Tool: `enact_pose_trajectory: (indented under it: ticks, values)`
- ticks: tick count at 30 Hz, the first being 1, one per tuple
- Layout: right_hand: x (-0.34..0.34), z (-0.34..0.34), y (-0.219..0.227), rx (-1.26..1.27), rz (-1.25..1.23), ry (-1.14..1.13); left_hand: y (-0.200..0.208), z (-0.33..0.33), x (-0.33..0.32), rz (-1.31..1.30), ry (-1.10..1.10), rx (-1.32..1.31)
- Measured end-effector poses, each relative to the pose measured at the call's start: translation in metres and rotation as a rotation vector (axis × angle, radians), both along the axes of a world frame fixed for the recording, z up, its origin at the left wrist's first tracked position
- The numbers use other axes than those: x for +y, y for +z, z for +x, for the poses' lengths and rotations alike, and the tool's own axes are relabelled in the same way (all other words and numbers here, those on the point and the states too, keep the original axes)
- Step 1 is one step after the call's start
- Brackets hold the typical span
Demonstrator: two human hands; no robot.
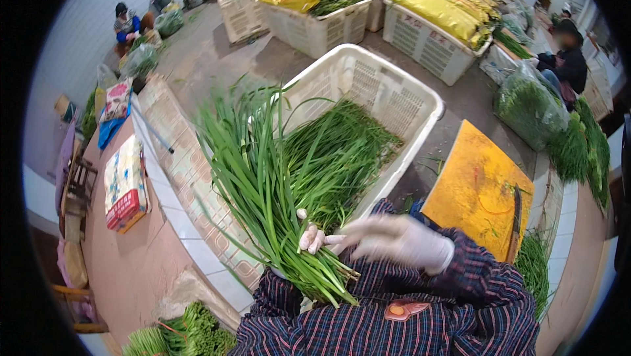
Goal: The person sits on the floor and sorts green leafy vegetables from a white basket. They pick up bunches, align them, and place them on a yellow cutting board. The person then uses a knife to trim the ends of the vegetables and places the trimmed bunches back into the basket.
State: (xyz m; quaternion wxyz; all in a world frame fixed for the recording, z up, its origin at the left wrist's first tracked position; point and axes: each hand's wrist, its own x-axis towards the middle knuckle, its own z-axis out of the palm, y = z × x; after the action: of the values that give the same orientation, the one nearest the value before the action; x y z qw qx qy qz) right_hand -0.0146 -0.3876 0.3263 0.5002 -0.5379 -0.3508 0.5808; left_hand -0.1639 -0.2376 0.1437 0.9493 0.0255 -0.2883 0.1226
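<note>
A bunch of long green chives (pixel 259 178) lies slantwise in front of me, its leaf tips to the far left and its cut stem ends near my chest. My left hand (pixel 311 237), in a white glove, is wrapped round the stems; only its fingertips show, and the rest is under the leaves. Just right of the bunch is my gloved right hand (pixel 407 243), its fingers pointing at the stems and smeared by motion. Behind the bunch stands a large white plastic crate (pixel 430 103) with more chives (pixel 342 152) lying inside.
At my right a yellow board (pixel 473 178) carries a long dark knife (pixel 516 224) and an orange band. Bundled greens (pixel 197 330) lie at lower left. Farther back stand covered crates (pixel 315 27). One person (pixel 568 60) sits at far right, another (pixel 125 24) at far left.
</note>
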Motion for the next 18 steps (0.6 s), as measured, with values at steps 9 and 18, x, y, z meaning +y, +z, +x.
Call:
enact_pose_trajectory:
  ticks: [9,18]
  values:
    - [0.116,-0.028,-0.081,0.751,-0.367,-0.002,0.028,-0.012,0.014,-0.053,0.026,0.129]
    - [0.177,0.088,-0.118,0.333,0.188,-0.861,0.031,-0.036,0.04,-0.036,0.053,0.101]
